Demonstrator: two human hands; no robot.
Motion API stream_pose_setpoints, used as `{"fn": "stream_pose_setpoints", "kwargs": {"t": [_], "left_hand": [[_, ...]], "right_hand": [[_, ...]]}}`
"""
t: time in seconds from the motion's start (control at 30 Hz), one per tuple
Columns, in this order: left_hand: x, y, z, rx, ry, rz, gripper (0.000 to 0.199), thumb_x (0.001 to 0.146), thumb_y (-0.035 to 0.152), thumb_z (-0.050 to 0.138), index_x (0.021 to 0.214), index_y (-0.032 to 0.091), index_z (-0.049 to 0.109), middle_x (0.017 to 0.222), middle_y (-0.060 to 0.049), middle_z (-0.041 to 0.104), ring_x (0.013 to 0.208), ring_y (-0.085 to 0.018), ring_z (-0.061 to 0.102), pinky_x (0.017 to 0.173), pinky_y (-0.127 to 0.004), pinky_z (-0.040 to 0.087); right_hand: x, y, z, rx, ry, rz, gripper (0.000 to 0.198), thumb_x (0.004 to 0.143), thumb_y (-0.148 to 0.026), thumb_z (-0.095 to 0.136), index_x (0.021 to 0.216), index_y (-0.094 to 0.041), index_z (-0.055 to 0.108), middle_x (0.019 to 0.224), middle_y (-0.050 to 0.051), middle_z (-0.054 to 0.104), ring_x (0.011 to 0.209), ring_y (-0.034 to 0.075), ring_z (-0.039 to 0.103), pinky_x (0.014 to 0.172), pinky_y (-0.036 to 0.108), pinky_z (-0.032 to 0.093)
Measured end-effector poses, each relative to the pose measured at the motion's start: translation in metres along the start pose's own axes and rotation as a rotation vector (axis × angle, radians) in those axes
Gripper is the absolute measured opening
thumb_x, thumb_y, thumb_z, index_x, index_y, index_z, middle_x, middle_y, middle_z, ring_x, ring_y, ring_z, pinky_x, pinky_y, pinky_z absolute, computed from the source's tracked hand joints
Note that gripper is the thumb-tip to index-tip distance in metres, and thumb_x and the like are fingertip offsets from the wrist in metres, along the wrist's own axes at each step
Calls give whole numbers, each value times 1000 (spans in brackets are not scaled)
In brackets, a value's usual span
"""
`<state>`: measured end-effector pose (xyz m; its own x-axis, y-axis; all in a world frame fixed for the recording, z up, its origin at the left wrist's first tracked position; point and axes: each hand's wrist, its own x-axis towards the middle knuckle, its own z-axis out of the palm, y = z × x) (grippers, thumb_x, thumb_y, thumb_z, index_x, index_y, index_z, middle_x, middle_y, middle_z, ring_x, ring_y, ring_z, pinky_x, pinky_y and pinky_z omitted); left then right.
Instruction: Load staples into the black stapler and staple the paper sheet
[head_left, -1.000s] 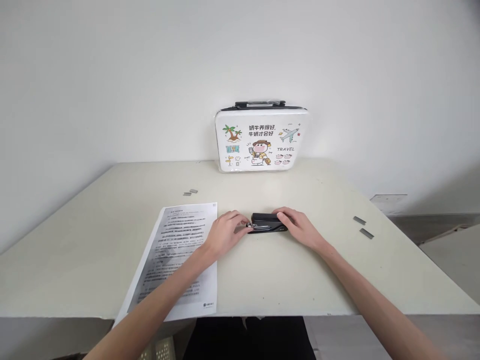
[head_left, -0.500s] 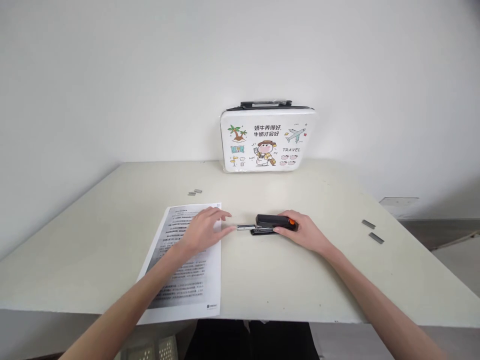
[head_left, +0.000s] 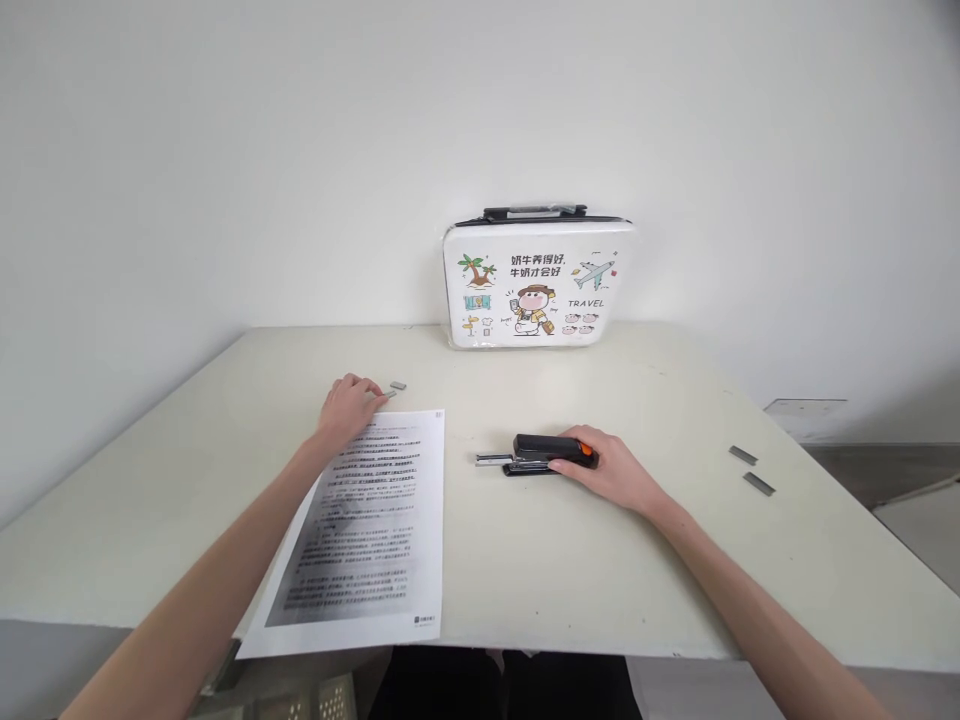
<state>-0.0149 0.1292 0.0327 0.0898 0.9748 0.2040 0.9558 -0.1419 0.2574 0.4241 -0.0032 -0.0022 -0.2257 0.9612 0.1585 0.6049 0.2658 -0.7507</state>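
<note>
My right hand (head_left: 609, 468) is wrapped round the back end of a black stapler (head_left: 546, 449) with an orange patch. The stapler's metal staple tray (head_left: 491, 460) sticks out of its front, toward the left. Above the top edge of a printed sheet of paper (head_left: 360, 560), my left hand (head_left: 349, 405) has its fingers pinched on a small grey staple strip (head_left: 387, 395). A second staple strip (head_left: 398, 385) lies just behind it on the table. The left forearm passes over the sheet's left side.
A white carry case (head_left: 538, 285) with cartoon prints stands upright against the wall at the back of the table (head_left: 570, 580). Two more staple strips, one nearer (head_left: 759, 484) and one farther (head_left: 743, 455), lie at the right. The table's front edge is close to my lap.
My left hand has moved from beside the stapler's tray, left and back, to the staple strips, and its fingers have closed on one. My right hand keeps its hold on the stapler.
</note>
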Motion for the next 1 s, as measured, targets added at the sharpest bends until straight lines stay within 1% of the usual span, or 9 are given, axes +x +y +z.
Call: {"fn": "stream_pose_setpoints", "kwargs": {"t": [0.17,0.23,0.33,0.43,0.53,0.63,0.77,0.9,1.0], "left_hand": [[-20,12,-7,-57,-9,98,41,102,56,40,103,21,62,114,-12,67,112,-30,62,101,-46,49],[-34,24,-10,-108,-7,152,41,106,55,34,103,22,57,110,-11,65,106,-28,63,96,-44,50],[-59,48,-14,-152,-21,244,35,109,48,28,101,23,51,106,-9,62,97,-26,62,89,-42,51],[-83,71,-16,-157,-4,362,27,110,38,28,100,23,48,104,-7,59,95,-24,59,89,-41,50],[-98,85,-18,-119,-19,465,24,109,31,27,98,22,47,101,-8,58,92,-24,56,89,-41,49],[-106,87,-20,-42,-61,499,28,108,28,25,95,21,49,100,-9,57,90,-24,54,88,-43,48],[-108,79,-18,65,-95,514,34,108,27,26,99,17,57,104,-12,60,95,-27,56,90,-46,49],[-107,71,-13,217,-46,557,37,107,26,30,99,15,65,108,-15,63,104,-31,58,95,-49,48],[-107,66,-13,293,8,529,37,107,33,38,96,16,68,109,-16,64,109,-34,58,98,-53,47]], "right_hand": [[0,1,0,-15,-3,5,31,90,-58,67,100,-29,70,98,4,75,87,26,68,80,41,54],[0,1,0,-24,-5,6,30,91,-57,67,100,-28,70,97,4,75,86,26,68,78,40,54],[0,1,1,-30,4,-6,29,91,-56,66,99,-28,70,96,4,75,85,25,67,76,38,53],[-1,2,1,-40,7,-21,30,92,-56,65,99,-27,70,96,4,75,85,24,68,77,38,54],[-2,4,0,-56,-12,-14,31,93,-56,65,101,-27,69,98,4,75,87,24,68,78,38,54],[-3,6,0,-65,-17,-11,30,94,-56,65,104,-28,70,103,3,75,91,25,68,80,38,54],[-3,9,1,-58,-12,-16,31,93,-57,66,105,-29,70,103,3,75,91,25,68,80,39,54],[-3,9,2,-62,-8,-25,32,93,-58,65,104,-28,70,103,4,75,90,25,69,80,39,55],[-2,9,2,-67,-6,-29,33,93,-59,66,105,-28,71,103,4,76,90,25,69,80,39,55]]}}
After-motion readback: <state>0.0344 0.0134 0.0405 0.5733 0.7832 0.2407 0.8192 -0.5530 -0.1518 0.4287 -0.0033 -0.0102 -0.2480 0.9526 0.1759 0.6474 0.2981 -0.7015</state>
